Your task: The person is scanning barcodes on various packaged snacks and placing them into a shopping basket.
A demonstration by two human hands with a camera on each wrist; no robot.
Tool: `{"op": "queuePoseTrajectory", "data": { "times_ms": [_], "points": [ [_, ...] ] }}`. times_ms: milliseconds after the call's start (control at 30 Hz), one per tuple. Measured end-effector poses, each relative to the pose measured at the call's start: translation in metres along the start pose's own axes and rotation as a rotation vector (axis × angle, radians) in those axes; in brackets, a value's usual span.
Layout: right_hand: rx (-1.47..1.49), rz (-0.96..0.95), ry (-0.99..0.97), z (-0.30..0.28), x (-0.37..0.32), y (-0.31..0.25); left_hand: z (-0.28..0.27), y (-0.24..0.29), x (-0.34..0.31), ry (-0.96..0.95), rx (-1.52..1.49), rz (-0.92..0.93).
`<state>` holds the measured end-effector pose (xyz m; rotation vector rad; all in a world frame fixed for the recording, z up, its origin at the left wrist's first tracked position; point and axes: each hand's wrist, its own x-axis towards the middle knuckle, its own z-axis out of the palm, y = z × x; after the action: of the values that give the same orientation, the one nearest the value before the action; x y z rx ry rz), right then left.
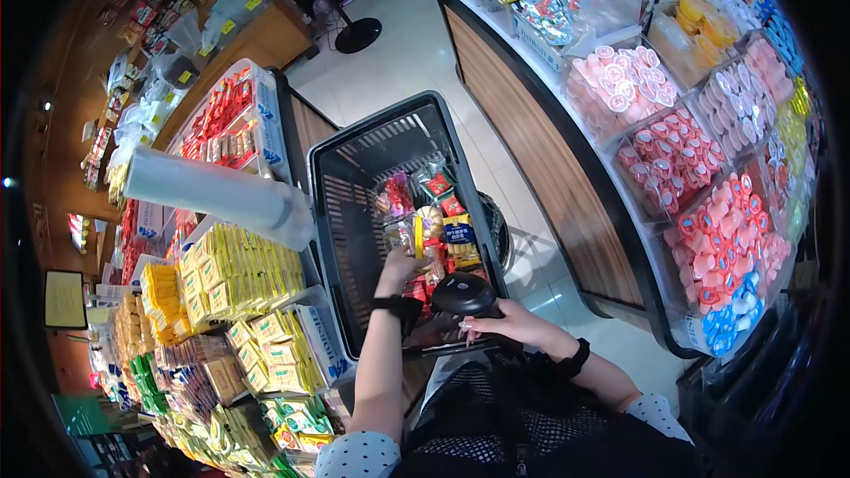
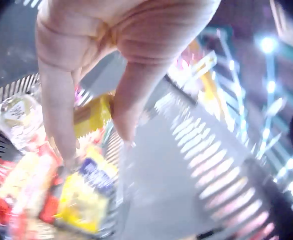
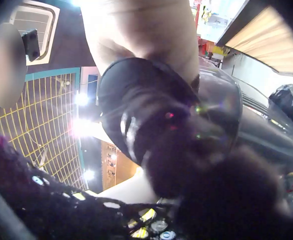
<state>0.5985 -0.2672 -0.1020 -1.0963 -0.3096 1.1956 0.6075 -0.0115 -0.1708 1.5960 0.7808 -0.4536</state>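
Observation:
My left hand (image 1: 401,270) reaches down into a dark grey shopping basket (image 1: 343,212) and pinches a small yellow packet (image 2: 93,118) between thumb and finger. Just beneath the fingertips lies a yellow snack packet with a blue label (image 2: 97,175). Red-wrapped snacks (image 2: 24,187) and a clear-wrapped piece (image 2: 17,120) are around it. At the basket's near end, my right hand (image 1: 522,323) has its fingers curled at a rounded black handle (image 1: 463,295). That black shape fills much of the right wrist view, and the right fingers are hidden there.
Left of the basket stands a shelf of yellow-wrapped snacks (image 1: 243,274), with a roll of clear plastic bags (image 1: 217,195) jutting toward the basket. On the right, a wood-panelled counter (image 1: 531,150) bears bins of pink jelly cups (image 1: 673,159). A tiled aisle (image 1: 403,44) runs between them.

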Motion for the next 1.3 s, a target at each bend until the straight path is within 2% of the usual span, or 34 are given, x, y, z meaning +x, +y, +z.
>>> {"op": "queuePoseTrajectory", "data": {
  "times_ms": [33,67,133,200,267,333,400,433,567,733,800,833,867,933,967,1033,1067,1100,1200,1267,1300],
  "points": [
    [0.001,0.022,-0.024,-0.001,0.000,-0.001,-0.011,0.002,-0.008,-0.107,-0.224,0.027],
    [-0.010,0.020,-0.035,-0.002,-0.001,0.001,-0.011,0.014,-0.034,-0.138,-0.396,0.149],
    [0.100,0.002,-0.085,-0.003,-0.003,0.005,-0.013,0.018,-0.085,-0.103,-0.554,0.284],
    [0.155,-0.001,-0.129,0.001,-0.007,-0.007,-0.009,0.016,-0.126,-0.034,-0.590,0.434],
    [0.372,-0.008,-0.179,-0.006,-0.007,0.005,-0.004,0.013,-0.161,0.092,-0.508,0.533],
    [0.439,-0.025,-0.138,-0.002,-0.013,0.008,0.000,-0.006,-0.176,0.191,-0.529,0.646],
    [0.345,-0.074,-0.279,0.020,-0.020,-0.012,0.003,-0.014,-0.193,0.243,-0.570,0.737],
    [0.184,-0.045,-0.279,0.035,-0.024,-0.024,0.003,-0.025,-0.197,0.269,-0.593,0.743],
    [0.018,0.221,-0.508,0.079,-0.015,-0.028,-0.002,-0.067,-0.218,0.421,-0.536,0.823],
    [-0.109,0.307,-0.496,0.132,0.005,-0.003,-0.018,-0.118,-0.253,0.617,-0.509,0.881],
    [-0.154,0.314,-0.447,0.140,0.008,0.007,-0.020,-0.124,-0.275,0.678,-0.628,0.741],
    [-0.152,0.311,-0.444,0.143,0.009,0.007,-0.024,-0.130,-0.286,0.740,-0.583,0.669],
    [-0.151,0.307,-0.442,0.147,0.011,0.007,-0.027,-0.141,-0.294,0.848,-0.482,0.635],
    [-0.209,0.311,-0.409,0.154,0.015,0.011,-0.036,-0.158,-0.313,0.979,-0.575,0.663],
    [-0.231,0.303,-0.409,0.160,0.016,0.013,-0.038,-0.172,-0.321,1.142,-0.592,0.593],
    [-0.262,0.294,-0.412,0.170,0.020,0.016,-0.054,-0.191,-0.345,1.439,-0.503,0.396],
    [-0.265,0.292,-0.394,0.175,0.022,0.019,-0.062,-0.206,-0.351,1.707,-0.209,0.201],
    [-0.264,0.289,-0.371,0.180,0.023,0.022,-0.072,-0.220,-0.365,1.785,-0.100,-0.044],
    [-0.315,0.270,-0.360,0.190,0.024,0.027,-0.096,-0.255,-0.392,1.838,0.052,-0.510],
    [-0.324,0.276,-0.335,0.195,0.023,0.030,-0.102,-0.281,-0.401,1.686,0.196,-0.624],
    [-0.331,0.282,-0.318,0.197,0.024,0.031,-0.103,-0.289,-0.401,1.654,0.290,-0.607]
  ]
}}
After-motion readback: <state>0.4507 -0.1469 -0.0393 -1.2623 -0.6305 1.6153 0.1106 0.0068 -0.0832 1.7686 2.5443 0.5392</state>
